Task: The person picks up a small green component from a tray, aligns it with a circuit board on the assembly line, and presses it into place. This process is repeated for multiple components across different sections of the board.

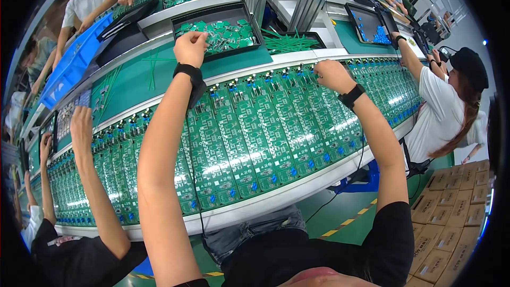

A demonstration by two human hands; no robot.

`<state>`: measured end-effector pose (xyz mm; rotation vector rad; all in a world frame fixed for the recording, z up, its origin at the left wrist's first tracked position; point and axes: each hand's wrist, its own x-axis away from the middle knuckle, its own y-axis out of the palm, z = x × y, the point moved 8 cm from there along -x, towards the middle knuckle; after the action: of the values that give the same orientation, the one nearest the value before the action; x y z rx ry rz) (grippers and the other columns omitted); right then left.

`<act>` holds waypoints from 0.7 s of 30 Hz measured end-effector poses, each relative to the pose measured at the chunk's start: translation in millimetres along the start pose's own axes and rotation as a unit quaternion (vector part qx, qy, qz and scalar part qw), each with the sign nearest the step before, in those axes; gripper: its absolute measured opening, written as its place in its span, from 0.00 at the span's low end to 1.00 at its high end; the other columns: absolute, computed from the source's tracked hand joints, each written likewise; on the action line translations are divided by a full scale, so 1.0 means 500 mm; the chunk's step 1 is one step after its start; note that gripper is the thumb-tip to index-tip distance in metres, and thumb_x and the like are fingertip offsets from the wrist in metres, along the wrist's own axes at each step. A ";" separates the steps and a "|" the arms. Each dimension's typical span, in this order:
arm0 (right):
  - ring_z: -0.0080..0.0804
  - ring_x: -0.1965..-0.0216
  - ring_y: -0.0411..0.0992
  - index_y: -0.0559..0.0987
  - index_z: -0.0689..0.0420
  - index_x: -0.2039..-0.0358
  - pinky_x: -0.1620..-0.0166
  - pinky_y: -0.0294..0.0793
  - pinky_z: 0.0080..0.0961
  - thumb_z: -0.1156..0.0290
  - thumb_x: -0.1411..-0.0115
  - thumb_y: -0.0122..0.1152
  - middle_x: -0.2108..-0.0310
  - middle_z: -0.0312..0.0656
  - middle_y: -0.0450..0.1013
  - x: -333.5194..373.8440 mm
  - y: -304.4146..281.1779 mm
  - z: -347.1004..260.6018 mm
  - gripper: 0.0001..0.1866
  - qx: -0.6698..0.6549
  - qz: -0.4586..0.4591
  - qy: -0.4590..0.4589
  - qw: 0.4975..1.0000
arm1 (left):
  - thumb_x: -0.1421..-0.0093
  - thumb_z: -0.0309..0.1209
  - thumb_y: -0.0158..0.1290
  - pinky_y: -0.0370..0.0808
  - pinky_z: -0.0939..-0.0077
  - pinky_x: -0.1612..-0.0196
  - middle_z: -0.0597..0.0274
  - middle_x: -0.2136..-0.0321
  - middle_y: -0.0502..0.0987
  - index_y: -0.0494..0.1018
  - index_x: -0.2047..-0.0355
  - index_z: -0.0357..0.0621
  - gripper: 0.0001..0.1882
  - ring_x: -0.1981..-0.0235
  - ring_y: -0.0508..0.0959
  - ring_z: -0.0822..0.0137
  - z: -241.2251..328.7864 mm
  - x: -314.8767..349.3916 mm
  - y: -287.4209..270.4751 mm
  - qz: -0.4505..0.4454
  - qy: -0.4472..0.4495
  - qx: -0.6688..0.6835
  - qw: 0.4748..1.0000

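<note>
Big grn PCBs (276, 127): long rectangles, side by side in one row, lower L of frame thru ctr to upper R. Lying flat, component side up, long edges running roughly top-to-btm at ctr. White printed marks, bright glare patches approx mid-board. Yellow & dark parts stand along upper ends; blue parts nr lower ends. Small grn boards (234, 32): loose heap, upper ctr, pcs overlapping at mixed angles, some w/ silvery bits. They're in blk tray (234, 52): rectangular, low-walled, a bit askew in frame, just above PCB row, not touching it.
</note>
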<state>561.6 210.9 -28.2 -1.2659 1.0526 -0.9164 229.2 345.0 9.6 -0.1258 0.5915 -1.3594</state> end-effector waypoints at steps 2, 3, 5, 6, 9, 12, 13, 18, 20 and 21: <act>0.43 0.67 0.70 0.74 0.58 0.74 0.64 0.69 0.36 0.71 0.60 0.62 0.73 0.45 0.72 -0.011 0.003 -0.003 0.10 -0.001 -0.025 -0.002 1.000 | 0.48 0.30 0.55 0.74 0.80 0.73 0.59 0.79 0.76 0.75 0.73 0.36 0.08 0.79 0.77 0.71 -0.002 0.006 0.012 -0.022 -0.009 0.106 0.994; 0.43 0.67 0.70 0.74 0.58 0.74 0.64 0.69 0.36 0.71 0.60 0.62 0.73 0.45 0.72 -0.014 -0.001 -0.009 0.10 -0.002 -0.022 -0.007 1.000 | 0.48 0.29 0.54 0.75 0.81 0.73 0.59 0.79 0.76 0.75 0.72 0.34 0.08 0.79 0.77 0.72 -0.003 0.007 0.014 -0.032 -0.012 0.158 0.987; 0.43 0.67 0.71 0.73 0.58 0.73 0.65 0.69 0.35 0.70 0.58 0.62 0.72 0.45 0.72 -0.002 -0.015 -0.007 0.11 0.018 0.009 0.009 1.000 | 0.47 0.29 0.54 0.75 0.81 0.72 0.58 0.77 0.76 0.73 0.70 0.33 0.09 0.76 0.77 0.70 0.017 0.032 0.037 -0.062 -0.053 0.216 0.973; 0.44 0.68 0.71 0.73 0.58 0.73 0.66 0.70 0.35 0.69 0.57 0.62 0.72 0.45 0.72 0.002 -0.022 -0.007 0.11 0.028 0.025 0.016 0.999 | 0.45 0.29 0.53 0.76 0.80 0.70 0.58 0.74 0.75 0.72 0.68 0.31 0.11 0.74 0.77 0.68 0.023 0.051 0.059 -0.094 -0.095 0.274 0.953; 0.37 0.70 0.71 0.74 0.57 0.68 0.68 0.69 0.29 0.69 0.55 0.61 0.73 0.42 0.72 -0.008 -0.074 -0.055 0.12 -0.067 0.119 0.019 0.990 | 0.45 0.27 0.52 0.77 0.79 0.72 0.55 0.75 0.76 0.72 0.69 0.30 0.09 0.76 0.78 0.67 0.060 0.101 0.086 -0.131 -0.135 0.348 0.918; 0.29 0.73 0.71 0.74 0.56 0.64 0.71 0.68 0.24 0.69 0.51 0.59 0.74 0.39 0.71 -0.025 -0.120 -0.127 0.13 -0.224 0.168 0.018 0.960 | 0.44 0.28 0.51 0.76 0.77 0.65 0.57 0.70 0.75 0.72 0.67 0.34 0.09 0.69 0.77 0.67 0.079 0.153 0.103 -0.191 -0.153 0.366 0.898; 0.25 0.74 0.70 0.73 0.55 0.62 0.72 0.67 0.21 0.68 0.50 0.59 0.74 0.37 0.71 -0.037 -0.129 -0.159 0.14 -0.326 0.166 0.019 0.931 | 0.43 0.28 0.50 0.76 0.77 0.64 0.57 0.70 0.75 0.72 0.66 0.34 0.09 0.69 0.77 0.66 0.078 0.166 0.102 -0.196 -0.158 0.362 0.897; 0.13 0.76 0.64 0.71 0.55 0.56 0.78 0.62 0.11 0.63 0.41 0.48 0.74 0.31 0.69 -0.067 -0.100 -0.198 0.15 -0.491 0.118 0.032 0.863 | 0.53 0.33 0.56 0.70 0.80 0.77 0.63 0.84 0.75 0.77 0.76 0.39 0.09 0.81 0.74 0.74 0.142 0.196 0.121 -0.190 0.046 0.227 0.954; 0.15 0.74 0.66 0.72 0.57 0.58 0.74 0.65 0.11 0.61 0.40 0.49 0.72 0.32 0.70 -0.067 -0.101 -0.189 0.16 -0.500 0.151 0.059 0.850 | 0.57 0.32 0.56 0.69 0.75 0.79 0.56 0.86 0.74 0.76 0.82 0.39 0.09 0.85 0.74 0.68 0.166 0.192 0.119 -0.092 0.132 0.188 0.969; 0.16 0.73 0.67 0.72 0.57 0.58 0.72 0.66 0.11 0.60 0.40 0.48 0.71 0.33 0.70 -0.057 -0.092 -0.162 0.15 -0.519 0.145 0.069 0.839 | 0.61 0.31 0.57 0.70 0.70 0.78 0.53 0.85 0.74 0.75 0.83 0.39 0.08 0.83 0.75 0.60 0.196 0.204 0.135 -0.076 0.171 0.154 0.970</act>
<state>477.4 210.3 20.3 -1.8337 1.9260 -0.1314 343.3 239.9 31.6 0.3272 0.6592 -1.6200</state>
